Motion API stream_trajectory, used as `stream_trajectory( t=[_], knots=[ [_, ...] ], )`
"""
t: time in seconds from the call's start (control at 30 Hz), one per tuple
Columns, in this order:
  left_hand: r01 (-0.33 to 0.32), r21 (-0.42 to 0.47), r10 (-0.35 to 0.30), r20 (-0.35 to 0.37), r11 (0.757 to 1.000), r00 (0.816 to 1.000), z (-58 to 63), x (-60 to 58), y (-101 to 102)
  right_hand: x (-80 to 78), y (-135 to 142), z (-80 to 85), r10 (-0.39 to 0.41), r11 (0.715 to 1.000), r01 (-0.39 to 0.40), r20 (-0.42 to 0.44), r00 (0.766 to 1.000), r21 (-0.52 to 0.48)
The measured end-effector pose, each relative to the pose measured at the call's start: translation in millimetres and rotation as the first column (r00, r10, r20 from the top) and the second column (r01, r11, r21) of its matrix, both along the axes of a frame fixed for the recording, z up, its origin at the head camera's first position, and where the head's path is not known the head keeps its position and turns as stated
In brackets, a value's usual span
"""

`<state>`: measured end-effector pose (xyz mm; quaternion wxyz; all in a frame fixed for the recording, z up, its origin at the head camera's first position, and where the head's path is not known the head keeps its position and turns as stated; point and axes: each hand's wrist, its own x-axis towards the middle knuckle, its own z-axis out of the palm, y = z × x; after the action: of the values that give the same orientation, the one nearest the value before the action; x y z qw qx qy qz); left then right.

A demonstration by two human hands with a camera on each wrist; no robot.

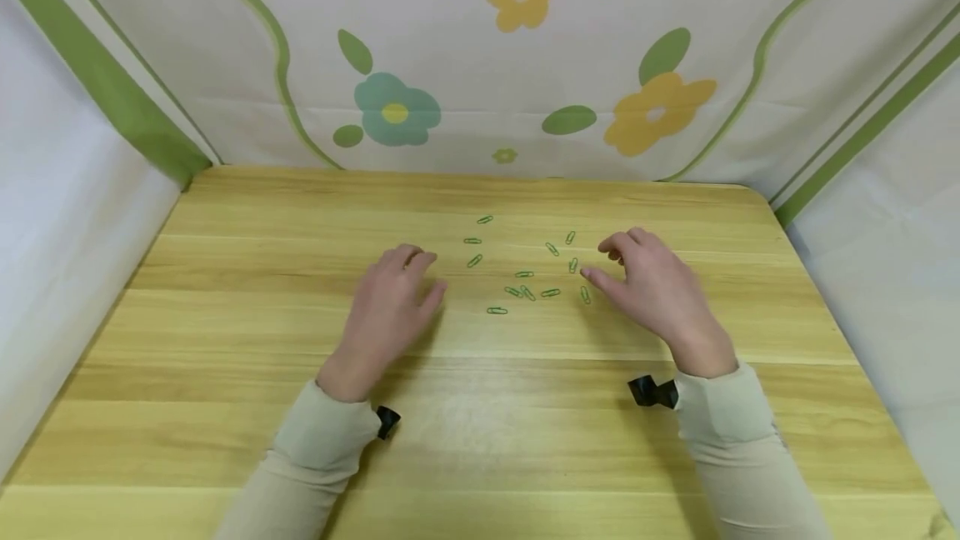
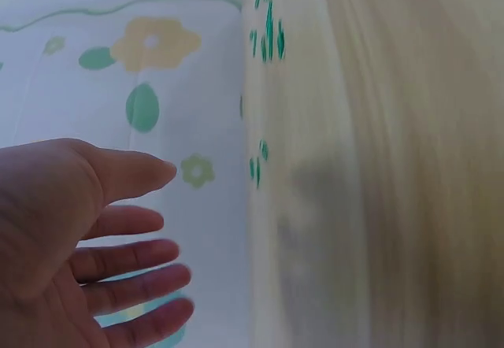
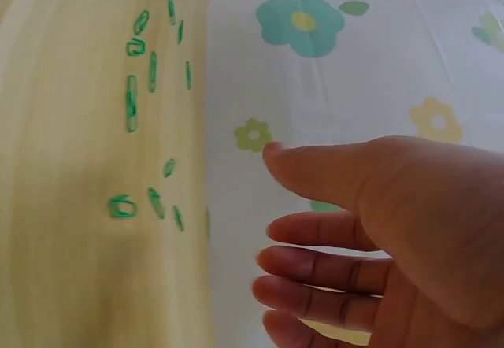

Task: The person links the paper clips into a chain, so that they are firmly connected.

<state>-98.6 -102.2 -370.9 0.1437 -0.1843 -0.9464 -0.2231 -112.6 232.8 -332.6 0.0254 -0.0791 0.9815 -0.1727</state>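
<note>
Hovering beside green clips (image 1: 497,311), the left hand (image 1: 386,307) and right hand (image 1: 660,286) are being held empty, thumbs apart from fingers; a low fingertip pinch is probably being required.

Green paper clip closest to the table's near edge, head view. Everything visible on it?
A slender green wire paper clip, shaped as a long rounded loop with wire nested inside; whether the wire is metal or plastic-coated can't be told. It appears flat on the pale wood-grain tabletop, long axis running roughly left to right. It sits between the bare left hand and bare right hand, nearer the left. Neither hand touches it, nor does any other clip.
</note>
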Motion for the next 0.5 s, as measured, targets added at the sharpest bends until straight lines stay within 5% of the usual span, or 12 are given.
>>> stream_trajectory(
  t=[0.17, 0.37, 0.5],
  knots=[
    [0.041, 0.074, -0.05, 0.118, 0.996, 0.992, -8.4, 4.9, 20.5, -7.5, 5.6, -19.0, -0.005, 0.996, 0.015, 0.106, 0.994, -0.091],
    [0.038, 0.151, -0.088, 0.344, 0.988, 0.935, -15.7, 7.3, 44.2, -9.7, 11.2, -38.5, -0.014, 0.993, 0.031, 0.143, 0.99, -0.116],
    [0.019, 0.168, -0.086, 0.396, 0.986, 0.914, -20.4, 6.1, 53.9, -9.4, 13.0, -45.4, -0.034, 0.99, 0.056, 0.162, 0.986, -0.131]
  ],
)
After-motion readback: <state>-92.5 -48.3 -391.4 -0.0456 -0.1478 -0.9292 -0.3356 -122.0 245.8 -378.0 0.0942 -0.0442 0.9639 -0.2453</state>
